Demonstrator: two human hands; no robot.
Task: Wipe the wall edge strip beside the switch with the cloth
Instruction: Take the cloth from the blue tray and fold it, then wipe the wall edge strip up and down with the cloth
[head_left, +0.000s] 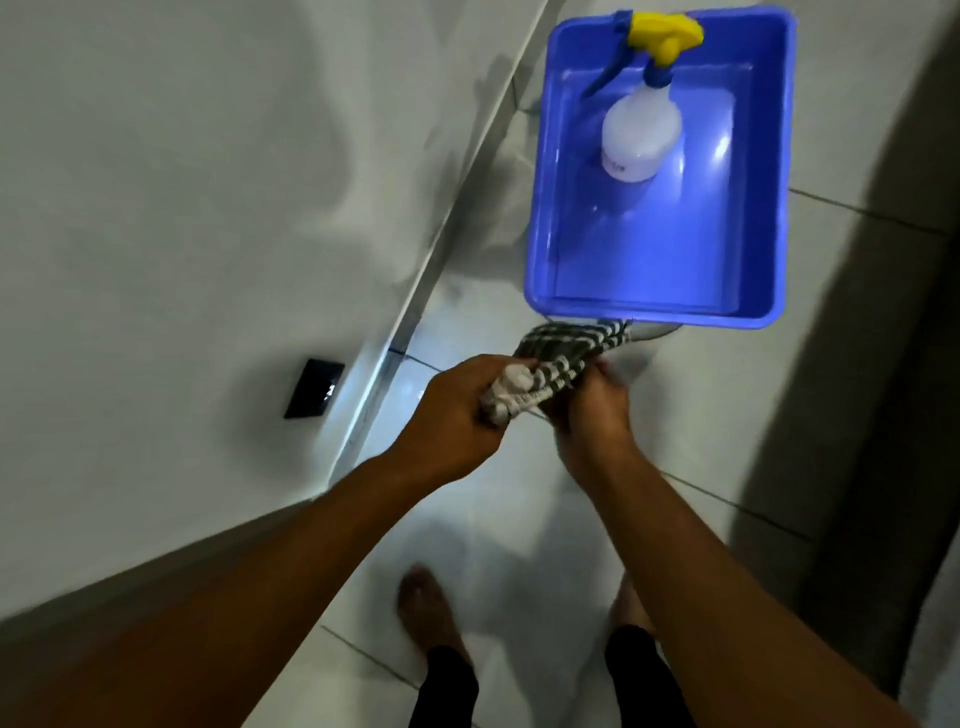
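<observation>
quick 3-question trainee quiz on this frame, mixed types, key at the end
1. True or false: the cloth is touching the wall edge strip.
2. What stands in the blue tub?
A. a sponge
B. a spray bottle
C. a brush
3. Fill in: the cloth is held by ____ hand(s).

Key:
1. False. The left hand and right hand bunch it over the floor, apart from the strip and the black switch.
2. B. The white spray bottle with a yellow trigger head.
3. Both.
</observation>
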